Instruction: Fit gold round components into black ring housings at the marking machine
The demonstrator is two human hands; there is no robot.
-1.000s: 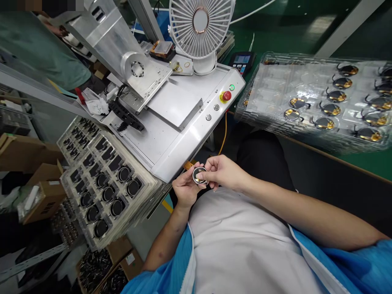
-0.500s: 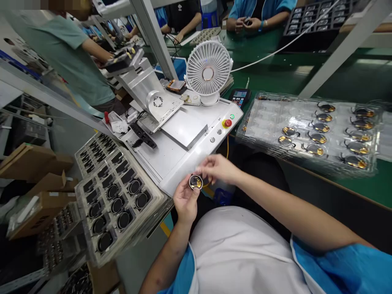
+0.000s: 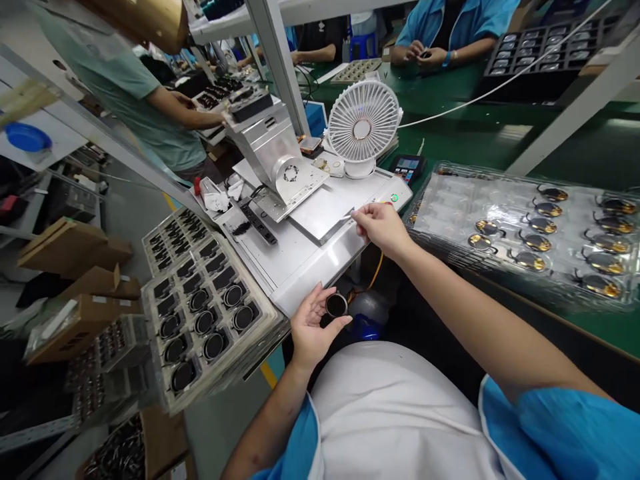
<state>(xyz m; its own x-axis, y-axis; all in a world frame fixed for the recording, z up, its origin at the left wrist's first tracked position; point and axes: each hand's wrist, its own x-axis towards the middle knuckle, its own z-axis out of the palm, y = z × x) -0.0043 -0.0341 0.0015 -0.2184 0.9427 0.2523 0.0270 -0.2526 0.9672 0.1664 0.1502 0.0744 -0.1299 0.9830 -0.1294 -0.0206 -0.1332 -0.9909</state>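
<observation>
My left hand [image 3: 313, 327] holds a round watch part [image 3: 337, 305] at the fingertips, its black face turned up and a thin metal rim around it. My right hand [image 3: 383, 227] reaches over the front edge of the white machine [image 3: 320, 260], thumb and fingers pinched together. A thin pale tip shows at those fingers, too small to name. To the left, a clear tray [image 3: 200, 353] bears several similar black round parts in its pockets. On the right, a stack of clear trays [image 3: 445, 213] holds round parts with gold-coloured flex and short black tails.
A white fan [image 3: 363, 127] and a metal fixture [image 3: 275, 160] stand on the machine. Behind them lies a small keypad device [image 3: 407, 167]. A grey post [image 3: 280, 67] rises at the back. Cardboard boxes [image 3: 90, 327] sit at left. Co-workers are at the far table and left.
My right hand has moved from beside the part up and forward to the machine's edge. The part in my left hand now shows a plain black face instead of gold flex.
</observation>
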